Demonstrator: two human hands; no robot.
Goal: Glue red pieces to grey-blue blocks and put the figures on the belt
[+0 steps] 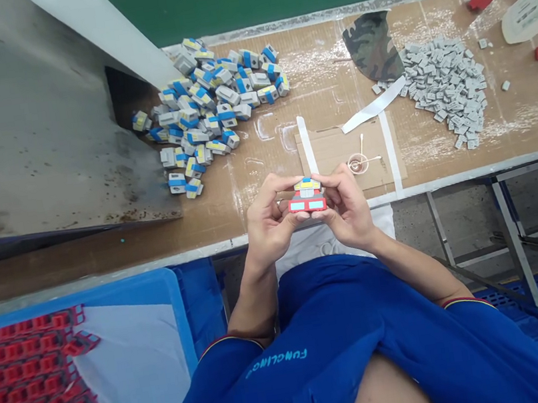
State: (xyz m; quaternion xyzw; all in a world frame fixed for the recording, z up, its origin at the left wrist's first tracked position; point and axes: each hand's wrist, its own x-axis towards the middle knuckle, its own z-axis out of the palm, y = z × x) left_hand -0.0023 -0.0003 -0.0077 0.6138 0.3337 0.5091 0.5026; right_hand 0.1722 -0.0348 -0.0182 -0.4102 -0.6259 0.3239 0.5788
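Grips of the left hand (pixel 268 220) and the right hand (pixel 349 206) are both clamped, from either side, on one toy piece (pixel 307 201) with a red base, two pale panels and a yellow-and-blue top. That piece is at the near edge of the cardboard sheet (pixel 330 152), which lies on the counter (pixel 263 162) with white strips (pixel 389 150) along two sides. On the sheet is a small round cup (pixel 351 166) with two cotton swabs (pixel 373 159). Left of the sheet lies a heap of grey, blue and yellow parts (pixel 208 103); right of it, a pile of small grey pieces (pixel 448 80). Nearer than the sheet, well to its left, a blue tray (pixel 182 322) holds rows of red parts (pixel 26 369).
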